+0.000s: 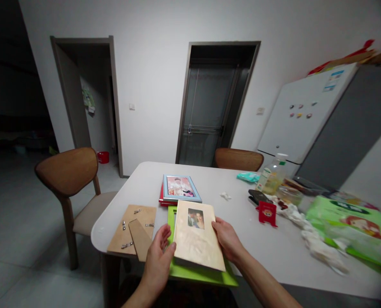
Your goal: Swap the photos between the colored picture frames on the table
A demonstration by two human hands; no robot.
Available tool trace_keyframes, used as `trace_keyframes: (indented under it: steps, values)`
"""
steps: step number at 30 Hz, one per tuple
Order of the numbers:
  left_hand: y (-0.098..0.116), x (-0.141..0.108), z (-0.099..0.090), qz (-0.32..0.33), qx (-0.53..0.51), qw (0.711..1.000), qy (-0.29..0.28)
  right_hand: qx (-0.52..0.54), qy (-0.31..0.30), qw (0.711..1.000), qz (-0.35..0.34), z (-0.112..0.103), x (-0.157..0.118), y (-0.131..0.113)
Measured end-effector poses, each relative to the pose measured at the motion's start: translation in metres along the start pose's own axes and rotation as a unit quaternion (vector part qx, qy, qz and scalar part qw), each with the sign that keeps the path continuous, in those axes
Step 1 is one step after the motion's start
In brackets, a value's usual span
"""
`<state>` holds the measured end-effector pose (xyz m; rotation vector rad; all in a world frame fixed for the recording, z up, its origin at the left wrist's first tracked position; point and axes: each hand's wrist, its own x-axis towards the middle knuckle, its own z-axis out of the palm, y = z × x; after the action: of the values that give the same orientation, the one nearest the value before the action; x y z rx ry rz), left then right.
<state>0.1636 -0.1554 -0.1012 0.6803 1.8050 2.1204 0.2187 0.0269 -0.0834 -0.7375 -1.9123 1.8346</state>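
The right hand (227,237) grips the cream board (198,252) by its right edge, seemingly steadying it above the green frame (203,276) at the bench's (216,182) near side; the left hand (156,254), loosely open, borders its left, leaving the photo (196,218) uncovered.

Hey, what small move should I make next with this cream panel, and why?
Probably close your left hand on the cream panel's left edge. Your right hand holds its right edge, but the left fingers look loosely open. The panel is over the green frame, so a two-sided grip should make it easier to steady there.
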Motion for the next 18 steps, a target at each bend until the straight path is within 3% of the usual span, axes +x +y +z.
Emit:
trace_keyframes:
  steps: [2, 5, 10, 12, 14, 18]
  values:
    - [-0.001, -0.003, -0.003, 0.015, 0.117, 0.992, -0.042, -0.048, -0.003, 0.999, 0.000, -0.008, 0.005, 0.005]
    - [-0.002, -0.011, -0.002, 0.055, 0.270, 0.956, -0.101, -0.088, 0.001, 0.996, -0.005, -0.008, 0.012, 0.014]
    - [-0.009, -0.017, -0.001, 0.115, 0.385, 0.900, -0.167, -0.101, -0.013, 0.995, -0.005, -0.001, 0.020, 0.020]
    - [-0.010, -0.017, -0.002, 0.129, 0.415, 0.880, -0.194, -0.152, -0.007, 0.988, -0.020, 0.000, 0.022, 0.019]
    - [-0.007, -0.017, -0.001, 0.134, 0.440, 0.861, -0.216, -0.247, 0.018, 0.967, -0.055, -0.001, 0.023, 0.017]
    - [0.010, -0.018, 0.005, 0.097, 0.483, 0.837, -0.239, -0.454, 0.070, 0.882, -0.109, 0.000, 0.020, 0.012]
